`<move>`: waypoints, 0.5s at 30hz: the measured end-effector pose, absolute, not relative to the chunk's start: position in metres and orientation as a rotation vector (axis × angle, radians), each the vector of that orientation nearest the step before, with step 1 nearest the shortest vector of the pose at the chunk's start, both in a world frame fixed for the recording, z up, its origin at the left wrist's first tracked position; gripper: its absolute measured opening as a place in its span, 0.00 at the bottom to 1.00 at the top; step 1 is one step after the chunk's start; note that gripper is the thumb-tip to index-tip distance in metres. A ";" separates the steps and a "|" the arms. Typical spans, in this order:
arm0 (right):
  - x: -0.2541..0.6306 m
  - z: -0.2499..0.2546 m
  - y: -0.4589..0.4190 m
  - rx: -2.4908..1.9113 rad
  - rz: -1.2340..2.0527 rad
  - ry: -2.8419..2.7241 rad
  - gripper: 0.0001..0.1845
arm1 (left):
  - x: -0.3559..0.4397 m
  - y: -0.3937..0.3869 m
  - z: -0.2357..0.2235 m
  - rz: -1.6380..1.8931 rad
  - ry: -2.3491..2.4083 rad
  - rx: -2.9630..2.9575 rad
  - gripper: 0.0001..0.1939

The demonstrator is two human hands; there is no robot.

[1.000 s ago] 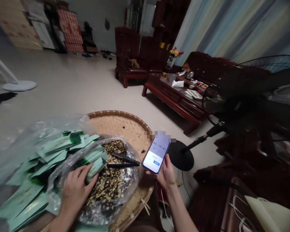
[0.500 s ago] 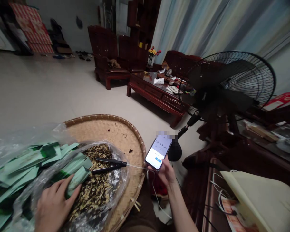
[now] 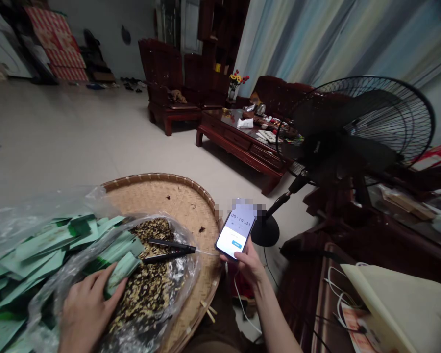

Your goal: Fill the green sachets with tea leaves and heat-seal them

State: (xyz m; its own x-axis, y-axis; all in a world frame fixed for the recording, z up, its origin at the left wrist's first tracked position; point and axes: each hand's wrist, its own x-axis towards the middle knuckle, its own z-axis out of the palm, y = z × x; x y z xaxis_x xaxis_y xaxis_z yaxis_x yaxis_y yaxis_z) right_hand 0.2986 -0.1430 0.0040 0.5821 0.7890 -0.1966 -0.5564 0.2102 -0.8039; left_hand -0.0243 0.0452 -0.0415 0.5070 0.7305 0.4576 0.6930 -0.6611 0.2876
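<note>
My left hand is closed around a small green packet, just above a clear plastic bag of dark and pale dried flakes. Across the flakes lies a black two-armed clamp, its arms spread in a V and a white cord at its hinged end. More green packets are heaped in clear plastic on the left. My right hand holds a lit smartphone beyond the right rim of the round woven bamboo tray, thumb on the lower screen. The screen reads 00:19:41.
A black standing fan is at the right, its base on the tiled floor. Behind it are a dark wooden coffee table and chairs. A cream-coloured box-like object and white cables lie at the lower right.
The view has turned slightly left, so most things sit a little further right. The phone has shifted slightly left relative to the tray. Both hands keep their holds.
</note>
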 end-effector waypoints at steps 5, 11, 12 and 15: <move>0.297 0.008 -0.141 -0.942 0.988 -0.270 0.49 | -0.016 0.038 -0.030 0.837 1.344 2.776 0.20; 0.291 0.013 -0.133 -0.930 0.998 -0.226 0.49 | -0.019 0.038 -0.028 0.767 1.378 2.848 0.22; 0.290 0.013 -0.131 -0.931 1.007 -0.227 0.48 | -0.019 0.038 -0.028 0.768 1.371 2.856 0.22; 0.286 0.012 -0.128 -0.930 1.041 -0.242 0.47 | -0.020 0.036 -0.025 0.792 1.404 2.850 0.20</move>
